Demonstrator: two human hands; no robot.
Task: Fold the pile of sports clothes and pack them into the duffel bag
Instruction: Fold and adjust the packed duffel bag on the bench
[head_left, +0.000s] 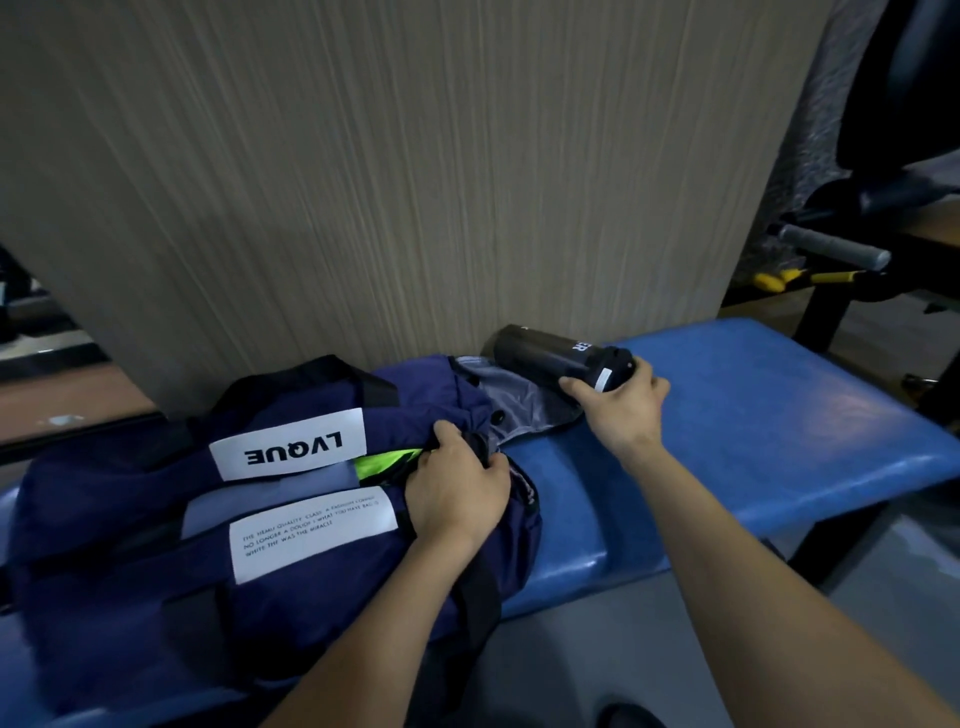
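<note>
The left hand (457, 488) is gripping the open edge of the navy duffel bag (156, 545) on the blue desk (779, 415); neon-green clothing (387, 462) is showing inside, just beside its fingers. Beyond, the right hand (621, 402) is closing around a black bottle (556, 356). Packing looks nearly done, with no loose clothes pile visible.

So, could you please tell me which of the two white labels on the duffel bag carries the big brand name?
The upper white label, nearer the wall, reads LVQUE in large bold letters. The lower label carries only small lines of text.
</note>
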